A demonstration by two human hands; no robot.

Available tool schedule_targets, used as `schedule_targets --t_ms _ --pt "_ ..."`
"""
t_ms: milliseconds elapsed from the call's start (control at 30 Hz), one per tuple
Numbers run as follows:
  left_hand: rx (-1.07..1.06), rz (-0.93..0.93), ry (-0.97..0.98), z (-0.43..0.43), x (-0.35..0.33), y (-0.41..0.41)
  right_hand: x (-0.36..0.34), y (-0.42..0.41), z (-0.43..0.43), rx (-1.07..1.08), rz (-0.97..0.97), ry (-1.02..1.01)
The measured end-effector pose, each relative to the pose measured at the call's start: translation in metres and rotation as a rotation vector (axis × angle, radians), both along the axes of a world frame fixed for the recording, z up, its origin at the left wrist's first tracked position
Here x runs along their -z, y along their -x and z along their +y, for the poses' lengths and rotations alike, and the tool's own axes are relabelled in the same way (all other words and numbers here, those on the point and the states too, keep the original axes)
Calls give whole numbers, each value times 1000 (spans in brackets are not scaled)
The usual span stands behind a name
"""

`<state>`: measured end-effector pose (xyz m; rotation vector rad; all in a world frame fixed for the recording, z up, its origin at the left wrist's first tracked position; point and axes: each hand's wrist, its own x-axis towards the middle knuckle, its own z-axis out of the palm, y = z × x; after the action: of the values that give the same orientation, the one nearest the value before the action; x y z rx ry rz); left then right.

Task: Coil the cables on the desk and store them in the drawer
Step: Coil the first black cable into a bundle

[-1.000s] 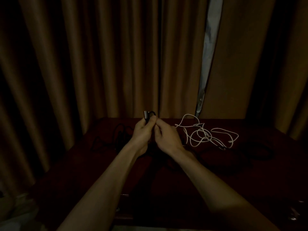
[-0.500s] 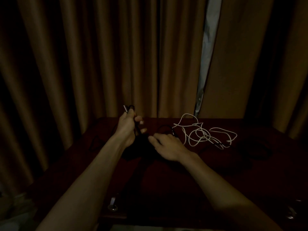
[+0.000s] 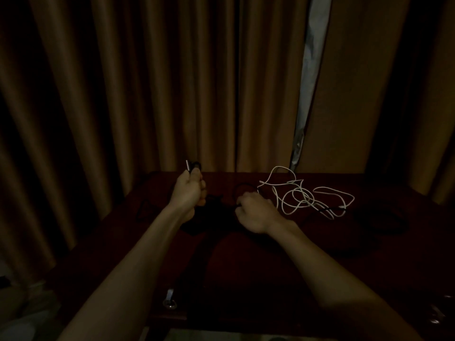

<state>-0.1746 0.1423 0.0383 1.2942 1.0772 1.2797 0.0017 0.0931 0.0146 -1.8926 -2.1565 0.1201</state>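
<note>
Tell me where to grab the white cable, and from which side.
Pinch the white cable by the end at its tangle's left edge, coming from the left with the nearby right hand. That end lies free on the desk; the middle's crossed loops could snag.

Nothing here can be read: the black cable (image 3: 189, 166), the white cable (image 3: 293, 193), the dark desk (image 3: 246, 271) and the curtains (image 3: 147, 94) show no lettering, label or number that I can make out in this dim light
</note>
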Motion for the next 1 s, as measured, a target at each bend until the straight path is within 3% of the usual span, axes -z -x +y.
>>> schedule_targets --t_ms 100,233,367,467,667,767,900,1000 --pt "75 92 -44 -6 1 1 -1 -1 -2 -149 255 68" --pt "217 106 -2 -16 1 -4 -7 -4 -5 -235 385 105" --pt "278 222 -49 -19 7 -8 -13 1 -5 -247 583 -4" --pt "352 241 -35 -25 9 -15 -19 5 -8 -208 612 -220" --pt "329 262 -42 -26 11 -22 -11 1 -3 -192 669 -327" --pt "340 256 -18 -24 11 -20 -9 0 -1 -218 695 -298" --pt "353 274 23 -22 9 -17 -9 -5 3 -200 874 -164" --pt "408 338 3 -25 12 -16 -8 -6 3 -236 813 -210"
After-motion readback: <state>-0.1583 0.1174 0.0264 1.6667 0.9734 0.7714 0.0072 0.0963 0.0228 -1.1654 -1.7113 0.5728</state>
